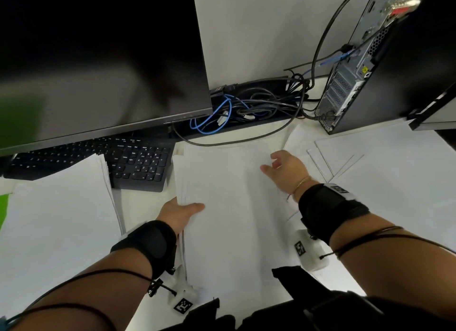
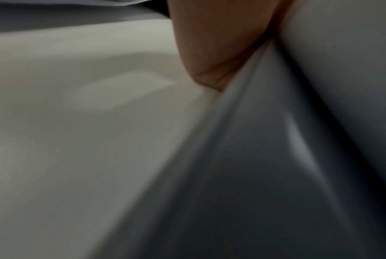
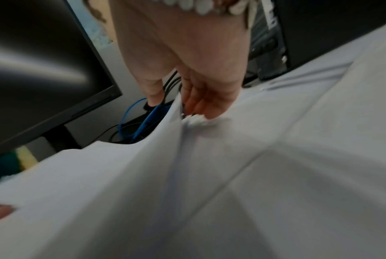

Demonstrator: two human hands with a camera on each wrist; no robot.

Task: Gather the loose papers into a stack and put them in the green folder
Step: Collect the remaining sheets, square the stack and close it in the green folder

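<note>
A thick stack of white papers point(image 1: 227, 207) lies in the middle of the desk. My left hand point(image 1: 181, 213) grips its left edge, thumb on top and fingers hidden beneath; the left wrist view shows the palm against the paper edges point(image 2: 242, 113). My right hand point(image 1: 283, 165) is at the stack's far right corner, fingers slightly bent and touching the top sheets point(image 3: 187, 157); in the right wrist view my right hand point(image 3: 196, 105) has fingertips at a lifted sheet edge. A second pile of papers point(image 1: 59, 207) lies at left, over the green folder point(image 1: 3, 207), of which only a sliver shows.
More loose sheets point(image 1: 382, 172) spread at right below a computer tower point(image 1: 365, 64). A black keyboard point(image 1: 138, 165) and a dark monitor point(image 1: 98, 59) stand behind the papers. Tangled cables point(image 1: 246, 108) lie at the desk's back.
</note>
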